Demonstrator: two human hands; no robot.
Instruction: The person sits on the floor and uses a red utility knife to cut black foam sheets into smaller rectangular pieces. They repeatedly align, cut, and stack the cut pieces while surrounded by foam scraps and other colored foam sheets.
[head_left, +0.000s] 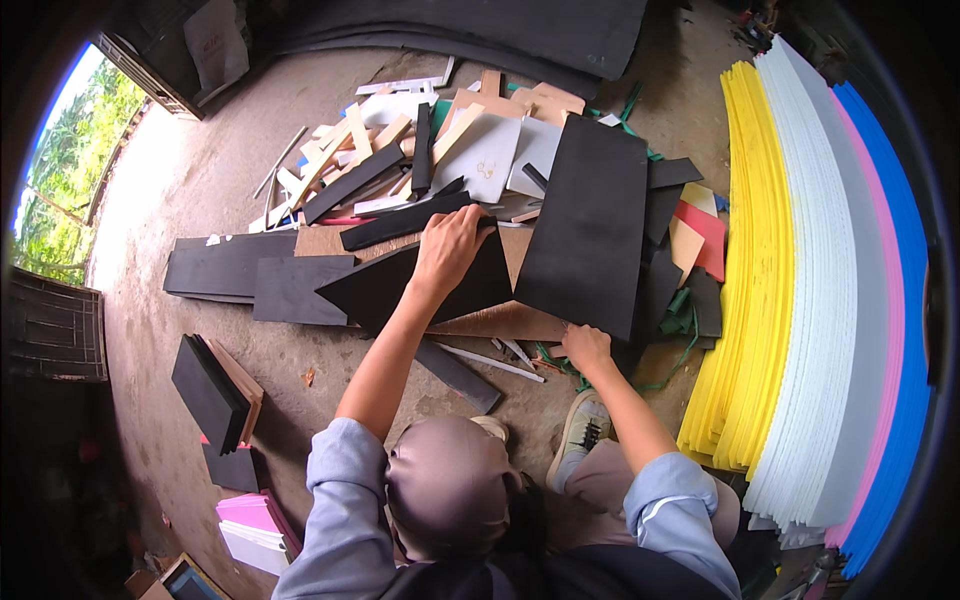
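My left hand (450,245) is closed over the upper corner of a black foam sheet (470,285), which lies tilted in front of me. Its fingertips curl past the sheet's far edge. To the right, my right hand (587,347) grips the near edge of a larger rectangular black foam sheet (585,215); part of its fingers is hidden. The larger sheet leans over a brown board (510,322). Just beyond my left hand lies a narrow black strip (390,228), and another flat black piece (300,288) rests to the left of the held sheet.
Ahead spreads a heap of white, tan and black offcuts (480,160). Tall stacks of yellow sheets (755,270), white sheets (820,290) and blue sheets (905,300) stand at the right. Black panels (210,390) and pink pieces (250,510) sit at the left.
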